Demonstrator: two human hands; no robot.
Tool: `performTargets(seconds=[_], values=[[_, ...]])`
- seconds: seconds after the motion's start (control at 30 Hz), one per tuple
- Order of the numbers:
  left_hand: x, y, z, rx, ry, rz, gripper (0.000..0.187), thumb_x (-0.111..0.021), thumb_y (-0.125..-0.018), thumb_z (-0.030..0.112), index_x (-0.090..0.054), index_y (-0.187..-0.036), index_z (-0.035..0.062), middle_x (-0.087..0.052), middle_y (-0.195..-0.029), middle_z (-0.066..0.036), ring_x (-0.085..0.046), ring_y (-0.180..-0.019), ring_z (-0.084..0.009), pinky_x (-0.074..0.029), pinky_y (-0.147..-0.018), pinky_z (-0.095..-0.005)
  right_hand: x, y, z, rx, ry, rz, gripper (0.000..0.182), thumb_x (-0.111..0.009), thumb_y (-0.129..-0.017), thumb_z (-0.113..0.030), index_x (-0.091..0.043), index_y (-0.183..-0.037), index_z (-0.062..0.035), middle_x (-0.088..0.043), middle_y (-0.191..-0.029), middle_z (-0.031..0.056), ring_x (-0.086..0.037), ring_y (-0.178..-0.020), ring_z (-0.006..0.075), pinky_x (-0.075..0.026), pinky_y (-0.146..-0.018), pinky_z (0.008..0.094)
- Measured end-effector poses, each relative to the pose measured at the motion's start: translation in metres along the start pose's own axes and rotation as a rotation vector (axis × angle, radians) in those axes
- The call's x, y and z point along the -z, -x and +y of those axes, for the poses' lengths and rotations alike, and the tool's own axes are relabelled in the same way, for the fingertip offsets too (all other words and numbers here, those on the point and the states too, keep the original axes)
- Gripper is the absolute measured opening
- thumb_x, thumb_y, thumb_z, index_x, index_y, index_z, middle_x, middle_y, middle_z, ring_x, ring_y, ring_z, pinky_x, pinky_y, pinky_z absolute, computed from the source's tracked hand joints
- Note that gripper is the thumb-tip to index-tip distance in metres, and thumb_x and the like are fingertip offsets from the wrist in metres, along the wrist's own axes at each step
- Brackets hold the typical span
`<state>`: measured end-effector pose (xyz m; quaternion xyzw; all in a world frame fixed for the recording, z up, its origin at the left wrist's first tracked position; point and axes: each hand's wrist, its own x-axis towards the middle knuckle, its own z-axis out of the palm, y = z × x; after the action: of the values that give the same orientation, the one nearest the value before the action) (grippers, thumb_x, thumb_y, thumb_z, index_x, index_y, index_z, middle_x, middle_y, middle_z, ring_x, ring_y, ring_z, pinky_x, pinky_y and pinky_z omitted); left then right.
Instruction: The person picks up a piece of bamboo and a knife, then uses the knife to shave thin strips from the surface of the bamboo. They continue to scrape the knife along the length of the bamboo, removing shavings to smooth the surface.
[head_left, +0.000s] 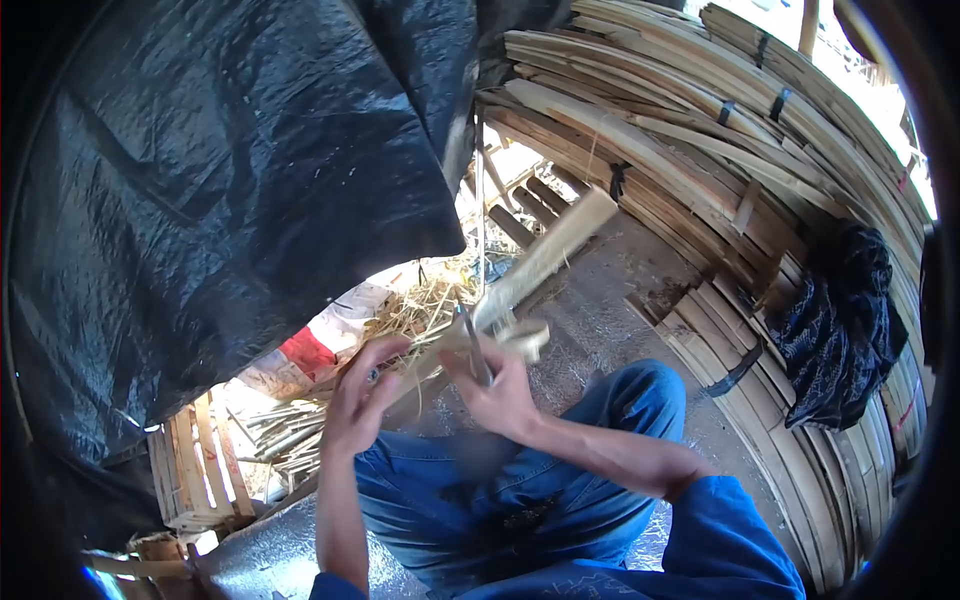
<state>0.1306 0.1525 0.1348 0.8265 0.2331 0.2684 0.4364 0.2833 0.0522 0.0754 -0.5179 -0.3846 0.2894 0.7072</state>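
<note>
Right grip [497,392] on a knife [474,345] – blade motion-blurred against the bamboo strip [540,262]

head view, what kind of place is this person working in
Probably an outdoor bamboo-splitting workshop under a makeshift shelter. Bundles of long pale split bamboo slats are stacked along the right, a black plastic tarp hangs overhead, and the right hand holds a metal blade against a pale bamboo strip.

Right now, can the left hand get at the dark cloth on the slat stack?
Probably not. The left hand grips the bamboo strip over the lap, and the dark cloth lies far across, beyond the right hand with the knife.
</note>
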Motion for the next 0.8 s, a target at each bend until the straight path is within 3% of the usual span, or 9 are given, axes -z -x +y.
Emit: performTargets(seconds=[0.07, 0.2, 0.4, 0.47, 0.5, 0.53, 0.63, 0.73, 0.8], values=[[-0.008, -0.015, 0.007, -0.061, 0.010, -0.110, 0.029, -0.057, -0.094, 0.018, -0.057, -0.117, 0.0008, -0.065, -0.108, -0.014, -0.063, -0.104, -0.0234, -0.045, -0.091, -0.0345, -0.004, 0.016, -0.001, 0.177, 0.131, -0.015, 0.016, -0.063, -0.088, -0.006, -0.064, -0.103, -0.0025, -0.061, -0.070, -0.0004, -0.052, -0.058, 0.0046, -0.040, -0.051, 0.0235], [-0.017, -0.020, 0.021, -0.150, 0.010, -0.361, 0.025, -0.057, -0.093, 0.011, -0.059, -0.116, 0.0024, -0.066, -0.103, -0.013, -0.064, -0.096, -0.0215, -0.047, -0.085, -0.0334, -0.016, 0.034, -0.013, 0.173, 0.048, 0.091, 0.015, -0.062, -0.084, 0.002, -0.063, -0.099, -0.0007, -0.062, -0.076, 0.0029, -0.054, -0.063, 0.0061, -0.042, -0.055, 0.0234], [-0.017, -0.023, 0.041, -0.161, -0.105, -0.258, 0.021, -0.050, -0.097, 0.014, -0.056, -0.112, 0.0015, -0.065, -0.090, -0.018, -0.066, -0.080, -0.0323, -0.050, -0.074, -0.0389, -0.035, 0.032, -0.020, 0.191, 0.024, 0.254, 0.012, -0.057, -0.078, 0.006, -0.064, -0.085, -0.0008, -0.057, -0.071, 0.0003, -0.049, -0.060, 0.0061, -0.039, -0.057, 0.0221], [-0.007, -0.034, 0.051, -0.217, -0.336, -0.212, 0.021, -0.047, -0.099, 0.015, -0.053, -0.114, 0.0021, -0.066, -0.089, -0.018, -0.067, -0.079, -0.0343, -0.050, -0.072, -0.0423, -0.034, 0.035, -0.037, 0.161, 0.091, 0.203, 0.013, -0.060, -0.081, 0.005, -0.062, -0.092, -0.0017, -0.054, -0.069, -0.0026, -0.046, -0.057, 0.0053, -0.037, -0.055, 0.0212], [0.000, -0.040, 0.064, -0.111, -0.253, -0.233, 0.022, -0.045, -0.100, 0.019, -0.050, -0.113, 0.0017, -0.066, -0.086, -0.016, -0.067, -0.079, -0.0352, -0.051, -0.070, -0.0441, -0.033, 0.040, -0.043, 0.023, 0.028, 0.172, 0.022, -0.066, -0.082, -0.002, -0.059, -0.103, -0.0020, -0.059, -0.080, 0.0015, -0.052, -0.061, 0.0086, -0.042, -0.058, 0.0241], [0.004, -0.049, 0.048, -0.249, -0.201, -0.143, 0.024, -0.042, -0.102, 0.022, -0.049, -0.110, 0.0011, -0.063, -0.075, -0.013, -0.065, -0.068, -0.0291, -0.049, -0.062, -0.0395, -0.030, 0.045, -0.045, -0.114, -0.031, 0.139, 0.035, -0.071, -0.083, -0.009, -0.056, -0.114, -0.0022, -0.064, -0.092, 0.0056, -0.057, -0.064, 0.0119, -0.047, -0.061, 0.0269], [0.022, -0.061, 0.076, -0.182, 0.097, -0.035, 0.022, -0.040, -0.103, 0.021, -0.048, -0.104, 0.0005, -0.049, -0.063, -0.003, -0.044, -0.054, -0.0102, -0.037, -0.051, -0.0291, -0.008, 0.068, -0.056, -0.300, -0.142, 0.042, 0.038, -0.067, -0.084, -0.003, -0.048, -0.118, -0.0059, -0.055, -0.087, 0.0010, -0.052, -0.064, 0.0081, -0.044, -0.058, 0.0243], [0.015, -0.040, 0.067, -0.141, 0.110, -0.086, 0.028, -0.044, -0.102, 0.020, -0.054, -0.114, -0.0024, -0.048, -0.061, -0.002, -0.045, -0.053, -0.0083, -0.036, -0.051, -0.0275, 0.037, 0.098, -0.064, -0.726, -0.570, -0.080, 0.040, -0.060, -0.082, 0.005, -0.046, -0.116, -0.0068, -0.052, -0.091, 0.0053, -0.053, -0.068, 0.0125, -0.046, -0.059, 0.0283], [-0.005, -0.022, 0.054, -0.306, -0.054, -0.072, 0.030, -0.049, -0.098, 0.021, -0.056, -0.116, -0.0014, -0.043, -0.052, -0.004, -0.044, -0.045, -0.0128, -0.036, -0.048, -0.0301, 0.065, 0.122, -0.066, -0.866, -0.684, -0.153, 0.045, -0.054, -0.081, 0.000, -0.043, -0.125, -0.0022, -0.051, -0.094, 0.0114, -0.055, -0.072, 0.0185, -0.048, -0.061, 0.0331]])
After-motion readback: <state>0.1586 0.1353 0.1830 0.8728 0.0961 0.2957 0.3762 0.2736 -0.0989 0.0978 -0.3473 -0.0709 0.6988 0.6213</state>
